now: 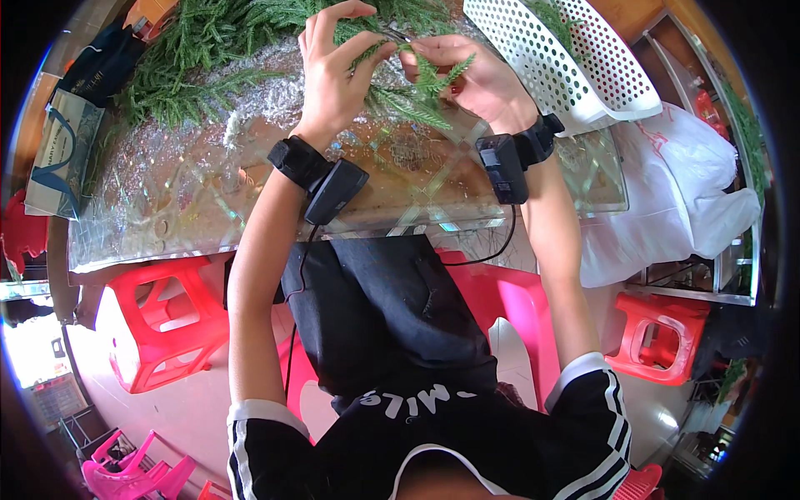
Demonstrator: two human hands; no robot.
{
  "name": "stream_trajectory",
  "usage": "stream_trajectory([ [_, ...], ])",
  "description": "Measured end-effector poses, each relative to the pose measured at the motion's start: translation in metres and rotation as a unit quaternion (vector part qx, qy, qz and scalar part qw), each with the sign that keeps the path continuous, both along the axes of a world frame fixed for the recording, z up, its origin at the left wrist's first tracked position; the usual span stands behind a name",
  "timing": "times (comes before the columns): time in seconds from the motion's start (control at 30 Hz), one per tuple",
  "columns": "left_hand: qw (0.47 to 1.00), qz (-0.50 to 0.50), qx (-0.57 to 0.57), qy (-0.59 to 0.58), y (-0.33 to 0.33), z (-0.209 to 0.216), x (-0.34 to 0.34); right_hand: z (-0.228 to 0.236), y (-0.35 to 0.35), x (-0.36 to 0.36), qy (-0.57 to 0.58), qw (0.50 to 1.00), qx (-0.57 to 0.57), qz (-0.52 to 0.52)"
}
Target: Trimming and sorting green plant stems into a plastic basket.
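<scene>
Above the glass tabletop, both hands meet around a small green artificial pine sprig point(429, 79). My right hand point(483, 83) is closed, its thumb and fingers pinching the sprig near its stem end. My left hand point(337, 71) pinches at the same stem with thumb and a finger, its other fingers raised. A thin dark thing point(396, 35) shows between the fingertips, too small to name. More green sprigs point(408, 108) lie just under the hands. A large heap of green artificial pine branches point(208, 50) spreads across the far left of the table.
White flakes litter the glass tabletop point(275, 208). A perforated white plastic basket point(550, 75) stands at the far right, beside a white plastic bag point(667, 192). A paper bag point(67, 158) sits at the left edge. Red stools point(167, 321) flank my seat. Wrist devices trail cables.
</scene>
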State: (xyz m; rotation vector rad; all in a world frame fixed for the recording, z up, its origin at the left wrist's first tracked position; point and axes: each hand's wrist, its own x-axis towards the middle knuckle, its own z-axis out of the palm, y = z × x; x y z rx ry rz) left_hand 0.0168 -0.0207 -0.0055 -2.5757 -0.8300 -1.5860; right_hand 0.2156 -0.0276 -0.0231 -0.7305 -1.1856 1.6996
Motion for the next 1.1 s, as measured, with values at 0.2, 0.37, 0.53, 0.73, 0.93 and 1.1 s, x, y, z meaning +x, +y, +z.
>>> stream_trajectory([
  [0.2,0.937,-0.071,0.337,-0.058,0.056,-0.013,0.011,0.027,-0.019,-0.015,-0.109,0.989,0.069,-0.075],
  [0.37,0.959,0.067,0.217,0.168,-0.01,0.012,0.001,0.026,-0.024,-0.011,-0.178,0.972,0.106,-0.112],
  [0.53,0.965,0.046,0.23,0.113,-0.005,0.005,-0.003,0.032,-0.025,-0.011,-0.153,0.981,0.1,-0.067],
  [0.73,0.965,0.047,0.237,0.099,-0.001,0.001,-0.006,0.032,-0.028,-0.02,-0.151,0.971,0.157,-0.103],
  [0.93,0.968,0.049,0.226,0.096,-0.003,0.003,-0.005,0.024,-0.018,-0.011,-0.261,0.923,0.263,-0.104],
  [1.1,0.956,0.06,0.261,0.117,-0.002,0.001,-0.008,0.029,-0.02,-0.01,-0.266,0.931,0.232,-0.089],
])
